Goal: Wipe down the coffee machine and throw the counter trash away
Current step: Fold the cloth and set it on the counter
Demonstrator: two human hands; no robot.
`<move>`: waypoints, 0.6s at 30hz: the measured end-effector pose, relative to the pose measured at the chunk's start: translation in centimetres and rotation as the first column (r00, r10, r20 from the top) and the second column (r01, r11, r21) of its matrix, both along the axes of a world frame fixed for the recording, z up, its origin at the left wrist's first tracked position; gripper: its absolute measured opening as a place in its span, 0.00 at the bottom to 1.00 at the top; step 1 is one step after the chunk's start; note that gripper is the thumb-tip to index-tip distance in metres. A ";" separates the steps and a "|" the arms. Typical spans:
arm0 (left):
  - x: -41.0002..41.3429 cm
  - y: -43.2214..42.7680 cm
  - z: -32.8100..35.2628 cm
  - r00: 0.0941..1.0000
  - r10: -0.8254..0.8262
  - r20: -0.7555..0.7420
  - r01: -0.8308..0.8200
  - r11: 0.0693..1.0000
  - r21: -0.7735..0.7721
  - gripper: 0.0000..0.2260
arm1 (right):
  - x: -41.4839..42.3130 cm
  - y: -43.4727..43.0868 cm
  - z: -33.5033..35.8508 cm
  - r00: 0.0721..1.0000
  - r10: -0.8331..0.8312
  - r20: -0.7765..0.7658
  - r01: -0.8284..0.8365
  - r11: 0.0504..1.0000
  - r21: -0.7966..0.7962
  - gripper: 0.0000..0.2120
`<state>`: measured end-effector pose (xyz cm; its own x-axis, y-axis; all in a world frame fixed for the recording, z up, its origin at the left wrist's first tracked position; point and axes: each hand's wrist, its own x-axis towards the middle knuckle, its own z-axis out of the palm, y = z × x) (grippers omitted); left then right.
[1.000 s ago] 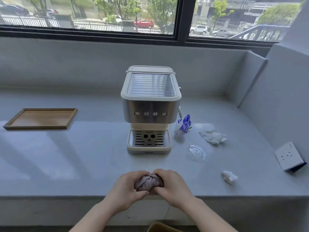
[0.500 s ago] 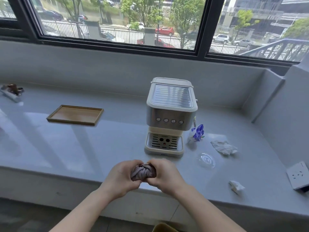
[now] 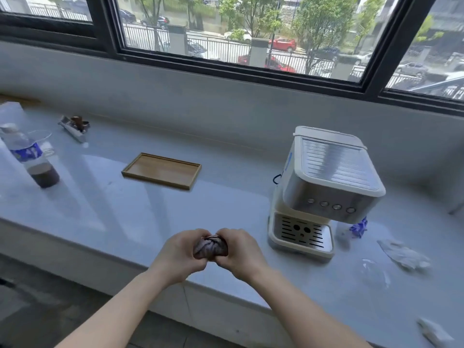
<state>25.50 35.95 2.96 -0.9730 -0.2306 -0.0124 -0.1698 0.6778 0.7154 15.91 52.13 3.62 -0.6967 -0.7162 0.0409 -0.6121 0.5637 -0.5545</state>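
Note:
A cream and steel coffee machine stands on the grey counter at the right. In front of me, over the counter's near edge, my left hand and my right hand squeeze a bunched dark purple cloth between them. Trash lies to the right of the machine: a blue and clear wrapper, a crumpled white tissue, a clear plastic lid and a small white paper wad.
A wooden tray lies left of the machine. At the far left stand a bottle with dark liquid and a clear cup; a small metal and brown item lies near the back wall. Windows run above.
The view has swung to the left, so the machine and trash now sit at the right and the bottle has come into view. Both hands still clasp the cloth.

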 end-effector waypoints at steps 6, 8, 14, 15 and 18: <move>-1.5 -5.7 -1.0 1.000 0.002 0.005 -0.001 0.992 -0.124 0.17 | -1.7 -5.9 -0.9 0.999 0.043 -0.017 -0.043 0.999 0.027 0.08; -2.1 -6.9 -1.4 1.000 -0.001 0.014 0.003 0.990 -0.139 0.17 | -2.2 -7.2 -1.4 0.999 0.037 -0.021 -0.036 0.999 0.040 0.09; -3.8 -8.6 -3.5 0.998 -0.045 0.031 0.050 0.985 -0.163 0.16 | -2.8 -9.1 -3.7 0.999 -0.008 -0.032 0.010 0.996 0.088 0.10; -3.8 -8.7 -4.0 0.998 -0.052 0.044 0.059 0.984 -0.170 0.15 | -2.8 -9.2 -4.2 1.000 -0.010 -0.023 0.013 0.993 0.113 0.11; -3.3 -8.6 -5.6 0.992 -0.086 0.093 0.104 0.972 -0.210 0.16 | -2.6 -9.1 -5.4 1.000 0.005 0.009 -0.006 0.982 0.190 0.13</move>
